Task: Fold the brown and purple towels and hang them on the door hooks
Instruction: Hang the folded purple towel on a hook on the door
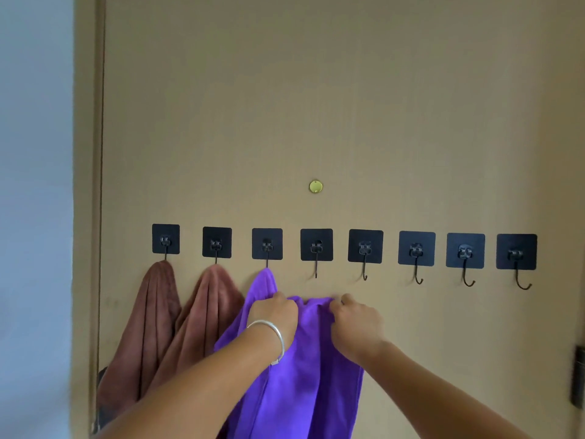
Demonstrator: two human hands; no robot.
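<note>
- A purple towel (304, 369) hangs against a tan door (316, 106), its top edge held up just below the row of hooks, under the 4th hook (316, 267) from the left.
- The left hand (273, 312) grips the towel's bunched top edge with curled fingers; a silver bracelet (272, 339) sits on that wrist.
- The right hand (356, 321) grips the same edge just beside the left, fingers curled into the cloth.
- Another purple towel (261, 286) already hangs from the 3rd hook (267, 259), touching the held one; where 1 ends and the other begins is hard to tell.
- 2 brown towels (148, 318) hang from the 1st and 2nd hooks, draped in long soft folds.
- The cloth looks soft, light and limp, so it likely sags wherever it is unsupported; a gathered pinch at the top edge seems the best hold.
- The thick pile should catch on a hook rather than slip, though a thin fold could slide off.
- 8 black square hooks line the door; the 4 on the right are bare.
- A small round brass disc (315, 186) sits above the row.
</note>
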